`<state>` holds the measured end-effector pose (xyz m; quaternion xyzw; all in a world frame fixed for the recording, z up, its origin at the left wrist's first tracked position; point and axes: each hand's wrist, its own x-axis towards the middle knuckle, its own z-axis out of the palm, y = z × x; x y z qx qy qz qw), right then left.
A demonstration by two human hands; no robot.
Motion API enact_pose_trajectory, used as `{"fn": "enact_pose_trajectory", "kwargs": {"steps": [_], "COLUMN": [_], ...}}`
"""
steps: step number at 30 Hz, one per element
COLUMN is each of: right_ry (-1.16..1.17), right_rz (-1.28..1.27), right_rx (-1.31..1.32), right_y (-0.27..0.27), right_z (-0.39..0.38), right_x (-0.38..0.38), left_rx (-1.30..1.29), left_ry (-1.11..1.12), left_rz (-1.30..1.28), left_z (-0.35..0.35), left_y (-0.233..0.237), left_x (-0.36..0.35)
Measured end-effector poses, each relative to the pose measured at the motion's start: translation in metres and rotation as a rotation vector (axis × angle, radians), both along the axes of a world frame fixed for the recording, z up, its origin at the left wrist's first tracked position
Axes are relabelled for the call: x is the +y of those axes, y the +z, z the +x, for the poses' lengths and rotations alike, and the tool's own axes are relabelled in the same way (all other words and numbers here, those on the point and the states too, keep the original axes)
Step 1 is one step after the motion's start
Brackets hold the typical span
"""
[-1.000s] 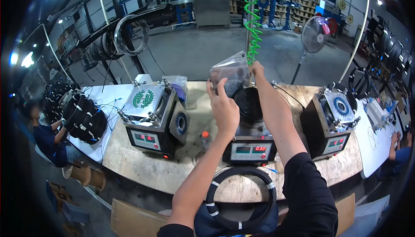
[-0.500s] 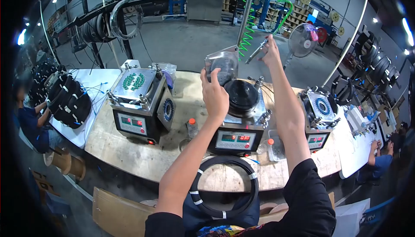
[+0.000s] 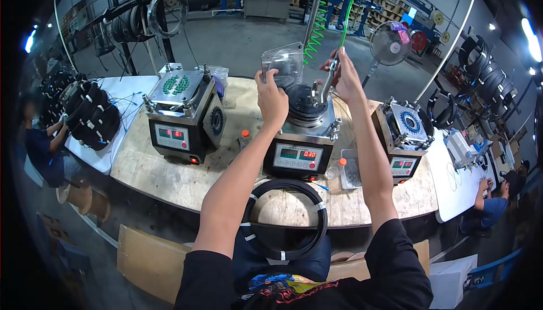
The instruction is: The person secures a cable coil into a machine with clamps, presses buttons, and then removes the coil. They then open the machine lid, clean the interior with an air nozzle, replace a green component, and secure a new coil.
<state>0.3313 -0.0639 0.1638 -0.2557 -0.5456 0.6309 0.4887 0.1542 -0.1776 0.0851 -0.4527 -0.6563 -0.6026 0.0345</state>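
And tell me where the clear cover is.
In the head view, the clear cover is at upper centre, in the left hand, left of the green hose.

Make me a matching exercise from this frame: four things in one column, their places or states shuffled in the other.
1. Person's left bare hand
2. Person's right bare hand
3. Black ring-shaped coil with white bands
4. Round-caged fan with a pink patch

A. Beyond the light wooden table
B. Holding the slim silver metal tool
C. Just in front of the black printed shirt
D. Holding the clear angular plastic cover

Pairs: 1-D, 2-B, 3-C, 4-A
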Motion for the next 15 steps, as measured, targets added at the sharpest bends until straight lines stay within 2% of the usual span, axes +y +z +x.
{"fn": "enact_pose_trajectory", "kwargs": {"steps": [5, 9, 13, 15], "right_ry": [-0.092, -0.196, -0.173, -0.235], "right_rz": [0.059, 0.242, 0.221, 0.235], "right_rx": [-0.020, -0.228, 0.010, -0.032], "right_y": [-0.016, -0.035, -0.058, -0.055], "right_z": [-0.004, -0.010, -0.024, -0.019], "right_x": [-0.006, -0.024, -0.030, -0.034], "left_rx": [-0.005, -0.008, -0.028, -0.044], "left_ry": [0.034, 0.029, 0.035, 0.049], "left_rz": [-0.005, -0.010, -0.034, -0.055], "left_z": [0.000, 0.001, 0.001, 0.001], "left_y": [-0.002, -0.002, 0.001, -0.002], "left_x": [0.003, 0.002, 0.002, 0.002]}}
